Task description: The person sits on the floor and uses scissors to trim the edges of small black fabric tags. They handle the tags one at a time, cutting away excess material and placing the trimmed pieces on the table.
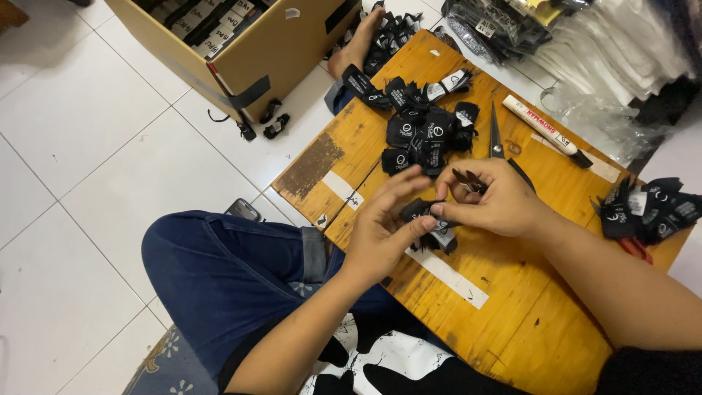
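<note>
Head view: black label [431, 219] between left hand [384, 230], right hand [497, 201]

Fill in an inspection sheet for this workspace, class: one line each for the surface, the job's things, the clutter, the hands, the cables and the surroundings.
Surface: low wooden table, yellow-brown, worn dark in patches, with white tape strips stuck on it.
Job's things: small black fabric label with white print, pinched between both hands above the table.
Clutter: pile of black labels at the far end; second pile at the right edge; scissors; white-handled knife.
Hands: left hand and right hand both grip the label with their fingertips.
Cables: nothing seen.
Surroundings: white tiled floor; open cardboard box; clear plastic bags; another person's bare foot.
</note>
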